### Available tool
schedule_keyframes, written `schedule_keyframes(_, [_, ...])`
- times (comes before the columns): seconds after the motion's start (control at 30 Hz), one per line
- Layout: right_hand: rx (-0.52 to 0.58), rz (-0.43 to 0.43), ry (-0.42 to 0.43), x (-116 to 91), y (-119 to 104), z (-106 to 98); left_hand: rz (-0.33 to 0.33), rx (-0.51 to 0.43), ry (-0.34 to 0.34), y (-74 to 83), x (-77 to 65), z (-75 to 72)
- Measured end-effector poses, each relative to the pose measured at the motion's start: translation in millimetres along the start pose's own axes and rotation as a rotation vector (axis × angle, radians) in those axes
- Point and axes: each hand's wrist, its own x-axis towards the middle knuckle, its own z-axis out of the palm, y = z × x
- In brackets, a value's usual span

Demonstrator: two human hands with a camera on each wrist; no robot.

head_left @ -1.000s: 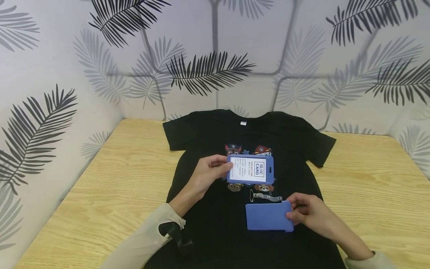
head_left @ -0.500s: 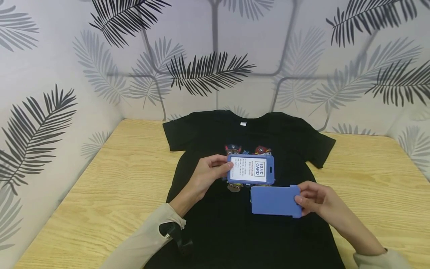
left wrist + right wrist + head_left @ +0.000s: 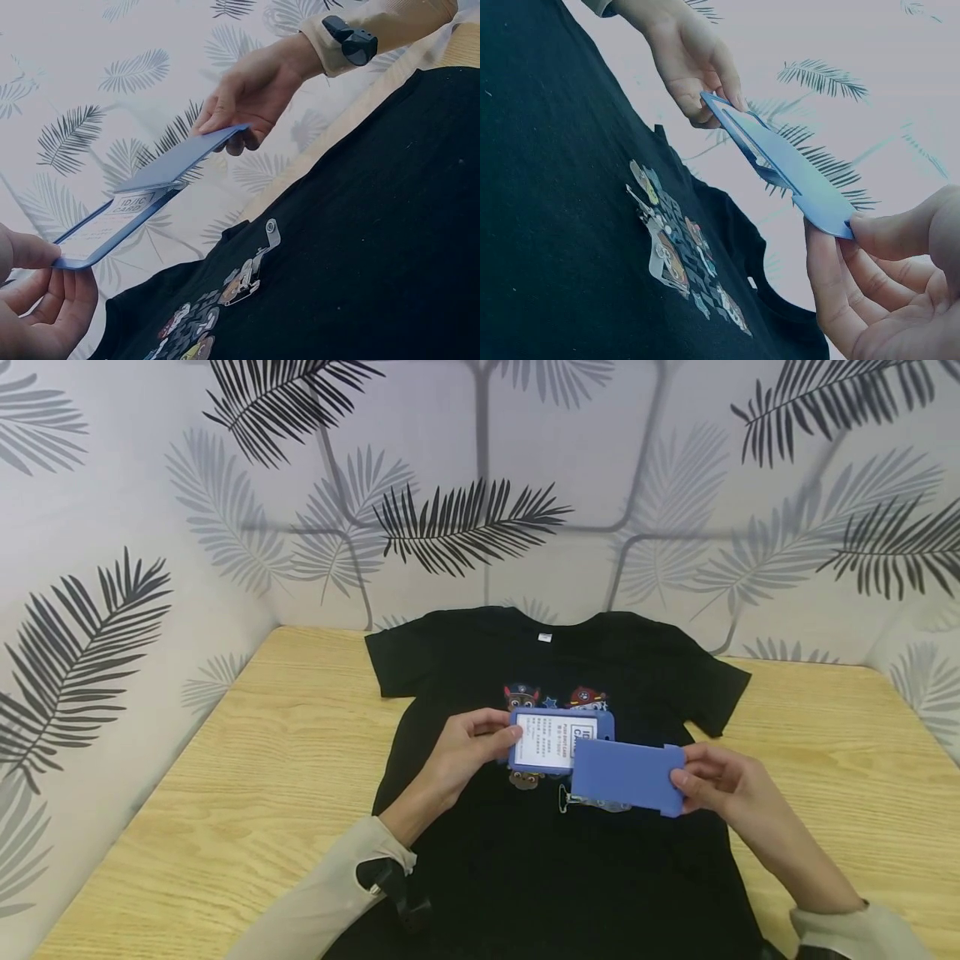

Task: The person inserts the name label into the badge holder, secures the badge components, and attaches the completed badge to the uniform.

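My left hand (image 3: 461, 760) pinches the left end of a blue ID card holder frame (image 3: 606, 723), which carries a white printed insert (image 3: 536, 739) reading ID/IC CARD. The plain blue cover (image 3: 626, 774) of the holder is pinched at its right end between the thumb and fingers of my right hand (image 3: 731, 789). In the head view this cover overlaps the frame's lower right corner and hides part of the lettering. From the left wrist view, the cover's near end lies right over the far end of the frame, slanting upward toward my right hand (image 3: 244, 101).
A black T-shirt (image 3: 480, 860) with cartoon dog prints lies spread on the wooden table (image 3: 247, 760). On the shirt rests a clear strap clip (image 3: 259, 259) with a metal fastener, partly behind the cover in the head view. A leaf-patterned wall covering (image 3: 420, 443) stands behind.
My right hand has raised the blue cover up and away from me, from below the frame to overlapping its right corner. My left hand and the frame stay nearly still.
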Motion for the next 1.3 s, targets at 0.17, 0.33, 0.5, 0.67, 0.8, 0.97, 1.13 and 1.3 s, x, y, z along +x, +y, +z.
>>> schedule_keyframes(0.17, [-0.033, 0.0, 0.028, 3.5, -0.8, -1.9, -0.012, -0.002, -0.01, -1.4, 0.1, 1.1])
schedule_keyframes(0.33, [-0.068, -0.01, 0.053, 5.4, -3.2, -3.6, -0.004, 0.007, -0.019, -1.3, 0.1, 1.7])
schedule_keyframes(0.5, [-0.081, -0.01, 0.07, 6.6, -3.3, -4.2, -0.006, 0.008, -0.018, 0.2, -0.2, 3.0])
schedule_keyframes(0.67, [-0.061, -0.002, 0.067, 6.8, -2.6, -3.8, -0.001, 0.018, -0.025, 0.3, -0.1, 3.3])
schedule_keyframes(0.8, [-0.059, -0.007, 0.067, 6.7, -2.2, -4.8, 0.001, 0.03, -0.027, 0.5, -0.4, 2.9])
schedule_keyframes(0.97, [-0.061, -0.006, 0.069, 6.9, -1.7, -7.7, -0.014, 0.034, -0.019, 0.8, -0.6, 2.2])
schedule_keyframes(1.13, [-0.037, -0.014, 0.066, 6.3, -0.4, -10.3, -0.024, 0.038, -0.015, 1.5, -1.7, 1.3])
schedule_keyframes(1.3, [-0.02, -0.017, 0.075, 5.0, 0.4, -13.2, -0.027, 0.044, -0.016, 1.6, -2.9, 0.7])
